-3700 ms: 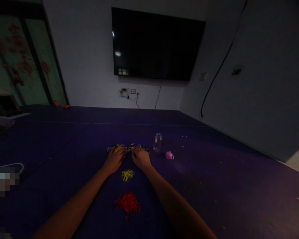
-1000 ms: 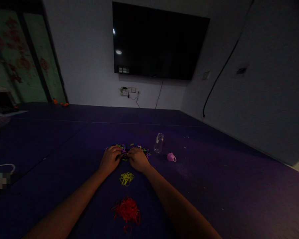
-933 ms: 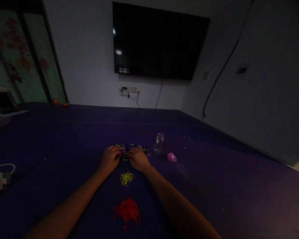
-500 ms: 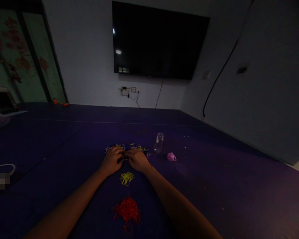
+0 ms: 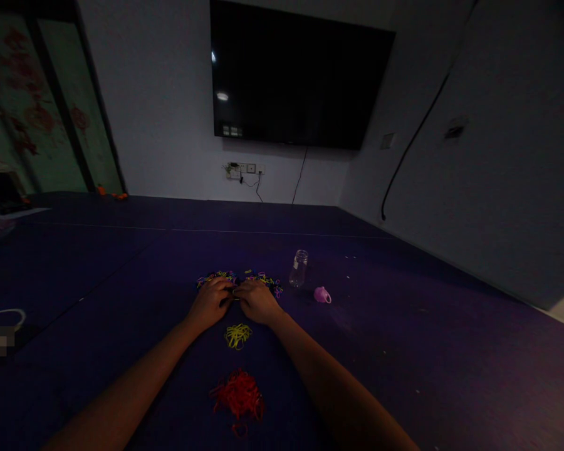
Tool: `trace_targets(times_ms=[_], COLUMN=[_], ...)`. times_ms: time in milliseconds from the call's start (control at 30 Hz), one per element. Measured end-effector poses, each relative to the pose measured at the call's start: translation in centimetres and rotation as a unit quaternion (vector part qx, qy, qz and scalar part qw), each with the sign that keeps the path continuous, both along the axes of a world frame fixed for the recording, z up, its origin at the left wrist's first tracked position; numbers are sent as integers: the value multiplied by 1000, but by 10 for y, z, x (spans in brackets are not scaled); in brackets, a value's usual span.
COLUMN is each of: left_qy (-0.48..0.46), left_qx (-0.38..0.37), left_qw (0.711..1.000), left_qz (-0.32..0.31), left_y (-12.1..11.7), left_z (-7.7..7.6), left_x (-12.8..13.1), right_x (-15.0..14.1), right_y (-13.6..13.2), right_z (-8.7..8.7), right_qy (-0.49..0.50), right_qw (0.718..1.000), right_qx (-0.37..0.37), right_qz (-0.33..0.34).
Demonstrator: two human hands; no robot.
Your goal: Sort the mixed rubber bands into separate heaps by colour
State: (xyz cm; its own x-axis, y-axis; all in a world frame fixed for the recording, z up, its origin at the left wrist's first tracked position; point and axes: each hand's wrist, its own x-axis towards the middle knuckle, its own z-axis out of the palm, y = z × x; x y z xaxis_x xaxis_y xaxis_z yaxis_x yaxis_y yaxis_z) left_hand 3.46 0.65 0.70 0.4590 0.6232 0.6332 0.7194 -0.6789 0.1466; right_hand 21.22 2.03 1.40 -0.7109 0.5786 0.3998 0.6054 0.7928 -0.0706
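Observation:
A pile of mixed coloured rubber bands [image 5: 267,280] lies on the dark blue-purple floor. At the pile's near side my left hand [image 5: 211,303] rests with bent fingers closed; what sits in them is hidden. Close beside it, almost touching, my right hand [image 5: 259,302] has its fingers pinched together, with a bit of a yellow rubber band showing at the tips. Nearer to me lies a small heap of yellow rubber bands [image 5: 237,336] between my forearms. Nearer still is a bigger heap of red rubber bands [image 5: 239,394].
A clear bottle [image 5: 299,269] stands right of the mixed pile, and a pink lid with a loop [image 5: 321,295] lies beside it. A large television [image 5: 301,75] hangs on the wall ahead. Small white scraps dot the floor at right.
Both hands stay at the mixed pile with slight finger movement. The yellow bit at the right fingertips shows less. The view has shifted slightly.

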Motion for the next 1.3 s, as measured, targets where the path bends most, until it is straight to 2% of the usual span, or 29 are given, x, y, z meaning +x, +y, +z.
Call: trace_targets(times_ms=[367, 533, 767, 1300], left_qy=[10, 17, 11, -5], left_qx=[-2, -6, -4, -6], left_qw=[999, 999, 999, 1000], left_qz=[34, 39, 31, 12], left_y=[0, -1, -3, -2], left_z=[-1, 0, 3, 1], left_x=[1, 1, 1, 1], right_x=[-1, 1, 0, -3], right_y=[1, 4, 4, 2], right_z=[-3, -6, -12, -5], right_qy=[-9, 63, 146, 69], right_qw=[999, 997, 989, 997], right_qx=[10, 16, 2, -35], right_qz=[-30, -43, 1, 1])
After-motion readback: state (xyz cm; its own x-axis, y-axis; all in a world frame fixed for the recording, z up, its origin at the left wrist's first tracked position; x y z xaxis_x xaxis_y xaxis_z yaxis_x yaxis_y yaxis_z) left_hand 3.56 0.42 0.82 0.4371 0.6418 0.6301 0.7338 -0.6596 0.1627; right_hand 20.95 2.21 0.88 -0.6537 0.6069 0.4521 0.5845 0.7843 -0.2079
